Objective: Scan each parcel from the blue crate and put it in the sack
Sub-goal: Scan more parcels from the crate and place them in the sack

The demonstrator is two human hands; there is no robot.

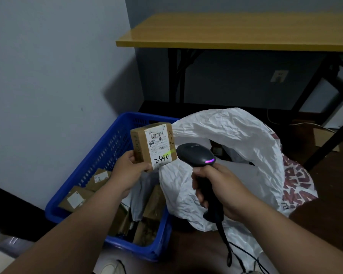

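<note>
Parcel (153, 144) pinched by left hand (130, 171) above crate (99, 155), label turned to scanner (196, 155) gripped in curled right hand (220, 186) for beam reading; sack (236, 155) open alongside.

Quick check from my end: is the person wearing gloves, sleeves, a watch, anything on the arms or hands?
Nothing worn that shows. The left hand and right hand are bare, without gloves or rings visible. Both forearms are uncovered down to the picture's bottom edge, with no sleeves, watch or wristband in view.
</note>
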